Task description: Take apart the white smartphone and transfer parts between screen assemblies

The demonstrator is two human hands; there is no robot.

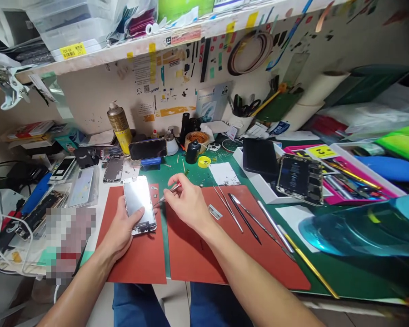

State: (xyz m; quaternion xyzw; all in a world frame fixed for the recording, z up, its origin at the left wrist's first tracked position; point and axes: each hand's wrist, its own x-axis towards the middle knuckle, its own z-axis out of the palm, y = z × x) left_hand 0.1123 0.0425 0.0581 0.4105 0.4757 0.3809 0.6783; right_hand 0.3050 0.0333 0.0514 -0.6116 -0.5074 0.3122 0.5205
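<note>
My left hand grips a phone screen assembly by its lower part, thumb across the face and fingers behind. The panel is white-edged with a bright glare, and a dark connector part sits at its lower end. Close to its right edge, my right hand pinches a slim screwdriver, its tip pointing down and left toward the panel. Whether the tip touches the panel cannot be made out. Small metal parts lie beside the panel. A little metal plate rests right of my right hand.
Red mats cover part of the green table mat. Tweezers, a black pointed tool and a gold rod lie to the right. A blue bottle leans in at right. A spray can stands behind.
</note>
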